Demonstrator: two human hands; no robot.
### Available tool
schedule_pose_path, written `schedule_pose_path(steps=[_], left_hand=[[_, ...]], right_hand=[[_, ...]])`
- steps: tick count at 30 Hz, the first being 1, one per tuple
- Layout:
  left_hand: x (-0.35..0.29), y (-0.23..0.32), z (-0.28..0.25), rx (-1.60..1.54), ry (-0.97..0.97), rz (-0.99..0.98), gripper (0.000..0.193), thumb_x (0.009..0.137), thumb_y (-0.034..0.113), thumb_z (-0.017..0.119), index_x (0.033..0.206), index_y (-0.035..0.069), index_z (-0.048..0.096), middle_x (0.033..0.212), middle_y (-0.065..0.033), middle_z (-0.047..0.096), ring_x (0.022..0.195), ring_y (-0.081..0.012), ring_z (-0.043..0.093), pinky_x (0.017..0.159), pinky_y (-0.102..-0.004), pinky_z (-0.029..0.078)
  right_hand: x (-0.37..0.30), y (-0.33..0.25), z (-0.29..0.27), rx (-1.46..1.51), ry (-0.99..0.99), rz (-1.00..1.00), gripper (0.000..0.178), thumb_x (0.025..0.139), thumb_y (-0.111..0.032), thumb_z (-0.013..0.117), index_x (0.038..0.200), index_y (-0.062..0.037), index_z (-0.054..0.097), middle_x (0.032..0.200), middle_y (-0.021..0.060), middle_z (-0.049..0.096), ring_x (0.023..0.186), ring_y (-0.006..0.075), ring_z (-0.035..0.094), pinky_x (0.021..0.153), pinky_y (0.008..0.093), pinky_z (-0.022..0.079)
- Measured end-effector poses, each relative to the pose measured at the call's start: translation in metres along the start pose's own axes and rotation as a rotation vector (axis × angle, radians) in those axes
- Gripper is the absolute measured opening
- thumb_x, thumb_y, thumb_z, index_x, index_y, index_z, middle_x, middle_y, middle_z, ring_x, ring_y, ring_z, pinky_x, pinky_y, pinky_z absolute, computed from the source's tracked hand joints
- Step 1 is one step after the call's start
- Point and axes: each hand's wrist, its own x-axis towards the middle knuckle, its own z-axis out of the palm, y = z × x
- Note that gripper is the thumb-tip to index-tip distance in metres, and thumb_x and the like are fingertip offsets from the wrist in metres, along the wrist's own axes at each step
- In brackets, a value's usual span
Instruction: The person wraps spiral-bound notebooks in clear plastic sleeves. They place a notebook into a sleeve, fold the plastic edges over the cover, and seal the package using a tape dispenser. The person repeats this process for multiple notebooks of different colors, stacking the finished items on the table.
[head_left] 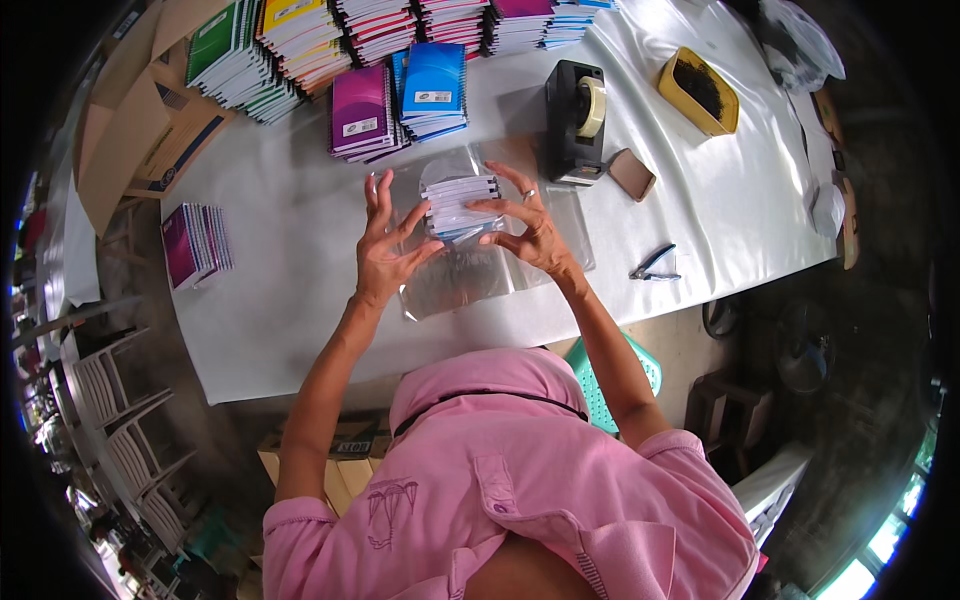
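Between my hands stands a small stack of spiral notebooks [461,207], its white page edges facing up and some blue at the near side. Clear plastic bags [475,283] lie flat under it, and clear plastic seems to cover part of the stack. My left hand [390,243] grips the left end with thumb and index finger, its other fingers raised. At the right end, my right hand [532,228], with a ring on one finger, presses thumb and fingers on the stack.
Piles of coloured notebooks [300,38] line the far edge, with purple [361,105] and blue notebooks [433,82] nearer. More purple notebooks [196,245] sit left. Rightward are a black tape dispenser [572,135], brown block [632,174], yellow tub [697,90] and blue-handled pliers [655,264].
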Motion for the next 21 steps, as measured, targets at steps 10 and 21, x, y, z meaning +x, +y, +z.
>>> schedule_pose_path(steps=[10, 21], left_hand=[[0.024, 0.004, -0.005, 0.209, -0.146, 0.119, 0.044, 0.066, 0.021, 0.083, 0.109, 0.025, 0.073, 0.151, -0.0068, 0.034, 0.141, -0.0446, 0.019, 0.110, -0.0509, 0.034], [0.032, -0.008, 0.006, -0.127, -0.064, -0.110, 0.041, 0.076, 0.007, 0.076, 0.116, 0.009, 0.069, 0.140, -0.0074, 0.051, 0.141, -0.0289, 0.028, 0.112, -0.0412, 0.027]], right_hand=[[0.006, 0.000, 0.000, 0.098, 0.002, 0.056, 0.032, 0.070, -0.025, 0.082, 0.099, -0.0157, 0.073, 0.137, 0.0128, 0.047, 0.127, 0.0327, 0.043, 0.104, 0.0457, 0.035], [0.036, -0.011, 0.000, 0.270, 0.092, 0.249, 0.037, 0.069, -0.018, 0.085, 0.098, -0.0034, 0.066, 0.105, 0.0090, 0.063, 0.109, 0.0233, 0.057, 0.092, 0.0368, 0.044]])
